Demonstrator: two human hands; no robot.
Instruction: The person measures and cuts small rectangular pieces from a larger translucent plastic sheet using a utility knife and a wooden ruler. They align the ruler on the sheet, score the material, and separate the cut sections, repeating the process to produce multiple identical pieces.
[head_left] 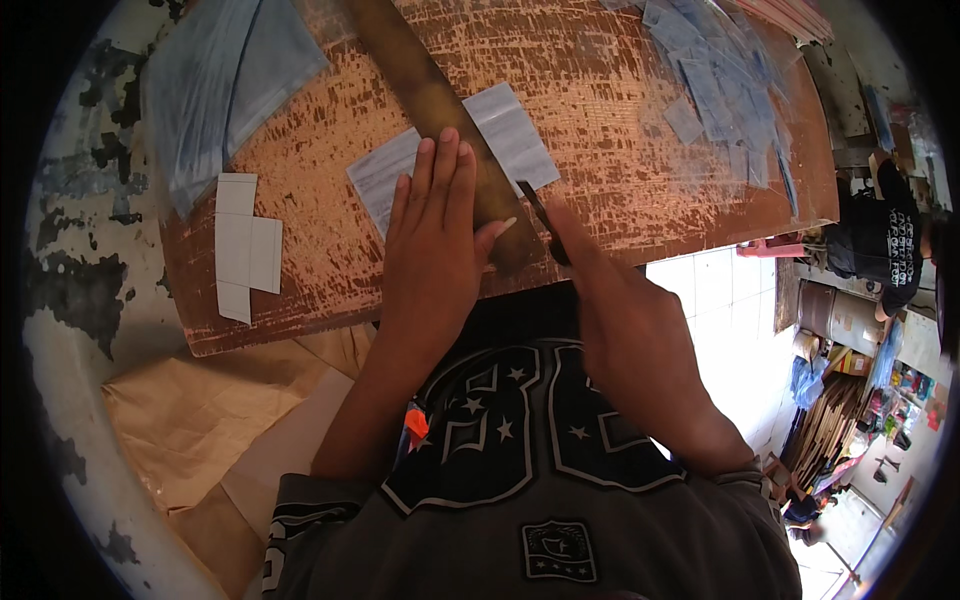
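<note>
My left hand [435, 235] lies flat, fingers together, pressing a long brown wooden straightedge [420, 90] onto a pale grey sheet [515, 135] on a worn orange-brown board [600, 120]. My right hand [615, 310] grips a thin dark cutting blade [540, 215], whose tip meets the sheet along the straightedge's right side. The handle end is hidden in my fist.
A white cut-out of joined squares [245, 245] lies at the board's left. Clear blue-tinted plastic pieces are piled at the upper left [225, 80] and upper right [720, 80]. Brown paper [200, 410] lies under the board's near edge. Another person [890, 240] stands at right.
</note>
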